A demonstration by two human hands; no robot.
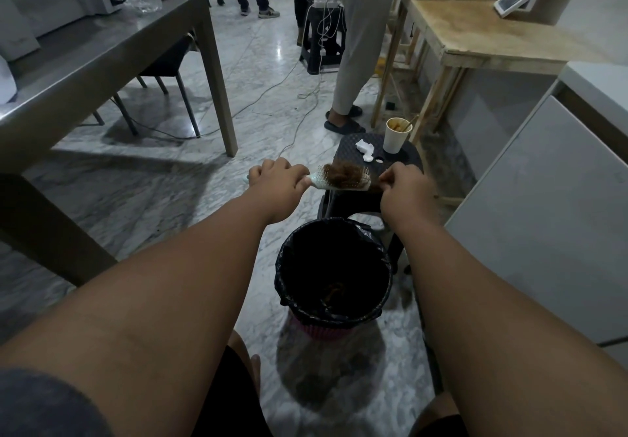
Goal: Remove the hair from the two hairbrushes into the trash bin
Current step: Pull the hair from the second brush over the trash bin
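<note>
While your left hand [277,178] grips the hairbrush [334,185] and right hand [406,183] pinches the hair clump [343,174], peel it whole; release over the trash bin [282,268], lower centre.

Two bare forearms [217,266] lead back from the left grip [277,178] and the right grip [404,181] toward the wearer. Far behind the left grip, at the upper arm, lies the edge of a short sleeve [40,402] in dark grey-blue cloth (soft and slightly fuzzy in look). Behind and between the two grips, dark shorts [234,399] cover the lap, with a bare knee [249,365] showing past the hem.
</note>
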